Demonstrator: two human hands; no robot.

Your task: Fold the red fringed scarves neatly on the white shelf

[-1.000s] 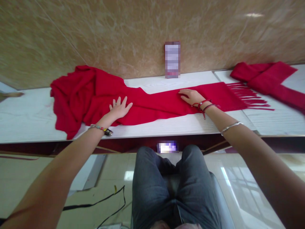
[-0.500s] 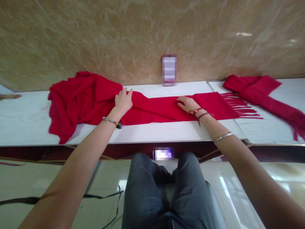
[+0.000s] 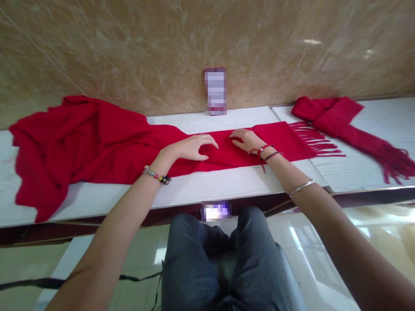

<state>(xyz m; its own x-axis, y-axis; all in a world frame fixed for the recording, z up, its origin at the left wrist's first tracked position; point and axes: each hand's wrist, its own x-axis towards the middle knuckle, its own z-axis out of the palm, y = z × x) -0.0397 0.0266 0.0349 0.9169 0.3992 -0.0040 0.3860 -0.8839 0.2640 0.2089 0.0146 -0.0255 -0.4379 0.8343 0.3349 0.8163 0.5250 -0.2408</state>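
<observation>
A long red scarf (image 3: pixel 106 142) lies across the white table (image 3: pixel 207 185), bunched in folds at the left and flat toward its fringed end (image 3: pixel 314 140) at the right. My left hand (image 3: pixel 191 147) rests flat on the scarf's middle, fingers stretched out to the right. My right hand (image 3: pixel 246 139) lies flat on the scarf just to the right of it, fingers pointing left. The two hands are a short gap apart. Neither hand grips the cloth.
A second red fringed scarf (image 3: pixel 350 129) lies on the adjoining table at the right. A small upright card (image 3: pixel 215 90) leans against the marble wall behind the scarf. My knees are under the table edge; a black cable runs on the floor at the left.
My left hand has slid right along the scarf, from the bunched part to the flat middle, close to my right hand. The view has shifted so that the scarf's heap spreads further left.
</observation>
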